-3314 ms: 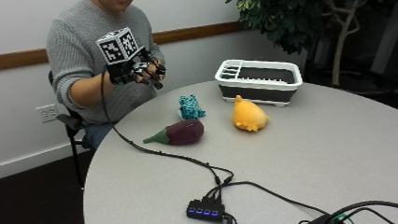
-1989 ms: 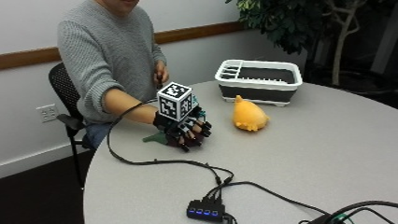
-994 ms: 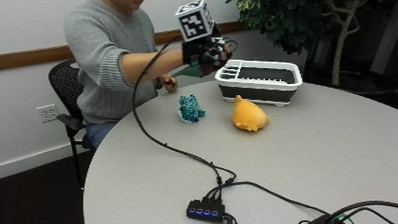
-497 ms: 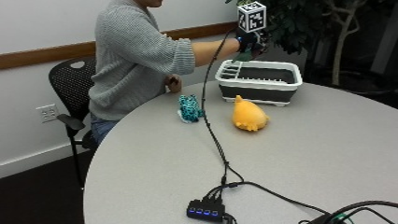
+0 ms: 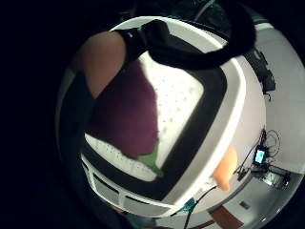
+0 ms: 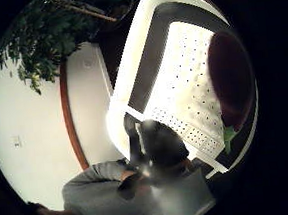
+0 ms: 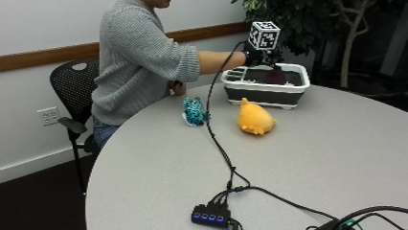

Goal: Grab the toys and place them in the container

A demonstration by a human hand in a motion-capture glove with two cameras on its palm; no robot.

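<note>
In the outside view my gloved right hand (image 7: 258, 56) hovers over the white and dark grey container (image 7: 293, 88) at the table's far side. Its fingers curl round a purple eggplant toy (image 7: 275, 75), which hangs just inside the container's rim. Both palm views show the eggplant (image 5: 126, 114) (image 6: 229, 78) with its green stem over the perforated white floor of the container (image 5: 238, 109) (image 6: 130, 63). In front of the container, a yellow plush toy (image 7: 255, 120) (image 5: 225, 169) lies on the table. A teal toy (image 7: 194, 111) stands to its left.
A black cable runs from the hand across the table to a USB hub (image 7: 210, 215) near the front edge. A leafy plant (image 7: 306, 19) stands behind the container. The person's bare hand (image 7: 175, 87) rests at the table edge, by a black chair (image 7: 70, 91).
My hand went down to the eggplant on the table, gripped it, lifted it and carried it over to the container. It has now lowered the eggplant to the rim. The yellow and teal toys stayed put.
</note>
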